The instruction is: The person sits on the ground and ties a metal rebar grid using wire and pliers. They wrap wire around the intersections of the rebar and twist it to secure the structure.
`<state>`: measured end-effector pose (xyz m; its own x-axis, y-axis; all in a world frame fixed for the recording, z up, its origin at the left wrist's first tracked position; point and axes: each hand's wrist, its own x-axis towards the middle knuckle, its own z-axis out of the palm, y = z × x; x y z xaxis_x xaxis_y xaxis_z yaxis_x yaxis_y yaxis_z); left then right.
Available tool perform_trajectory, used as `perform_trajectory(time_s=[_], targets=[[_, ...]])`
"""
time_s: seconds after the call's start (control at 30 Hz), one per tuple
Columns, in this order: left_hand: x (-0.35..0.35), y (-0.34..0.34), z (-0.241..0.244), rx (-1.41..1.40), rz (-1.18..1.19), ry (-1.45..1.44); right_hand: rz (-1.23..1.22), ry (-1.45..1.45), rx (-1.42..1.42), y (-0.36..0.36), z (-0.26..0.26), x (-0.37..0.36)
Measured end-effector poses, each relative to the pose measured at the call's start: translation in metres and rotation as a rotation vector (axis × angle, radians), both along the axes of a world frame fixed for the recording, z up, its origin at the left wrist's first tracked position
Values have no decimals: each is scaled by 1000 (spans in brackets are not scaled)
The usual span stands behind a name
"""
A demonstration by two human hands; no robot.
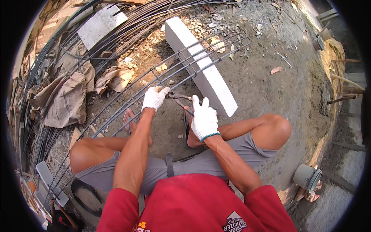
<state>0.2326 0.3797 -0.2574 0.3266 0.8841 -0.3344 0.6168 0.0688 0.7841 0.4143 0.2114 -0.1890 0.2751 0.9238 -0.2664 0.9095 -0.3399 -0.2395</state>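
Both my hands wear white knitted gloves. My right hand (205, 118) grips the handles of steel pincers (182, 101), whose jaws point left. At the jaws, close to the near side of a long rebar cage (166, 77), are the fingertips of my left hand (155, 97); what they pinch is too small to tell. The cage is made of long bars with tied rectangular stirrups. It runs diagonally from lower left to upper right, and its far end lies across a white lightweight concrete block (203, 65).
Bundled steel rods (136, 32) curve along the upper left, near a crumpled paper sack (68, 100) and a flat grey board (101, 26). Another block (52, 182) supports the cage's lower-left end, beside another person (62, 217). A grey bucket (304, 177) stands at the right.
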Motion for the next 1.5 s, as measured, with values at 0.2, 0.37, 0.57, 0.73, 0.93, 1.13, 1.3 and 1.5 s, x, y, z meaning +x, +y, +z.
perform_trajectory(time_s=[0.2,0.37,0.57,0.73,0.93,1.13,1.3,1.5], targets=[[-4,4,-5,-3,-12,43,126,-121,-37,8,14,5],[-3,4,-6,-3,-31,41,180,-139,7,6,3,13],[6,9,-3,-120,-30,39,-463,1265,-439,1,-16,14],[-6,11,-17,-102,-10,21,-285,1415,-570,10,-10,30],[-5,13,-18,-129,8,-11,154,175,-27,15,34,19],[-10,15,-28,-101,0,15,405,-291,219,17,37,33],[-2,12,-13,-112,-35,-1,383,-121,14,24,-1,66],[-7,13,-10,-86,-29,57,324,-199,168,18,5,47]])
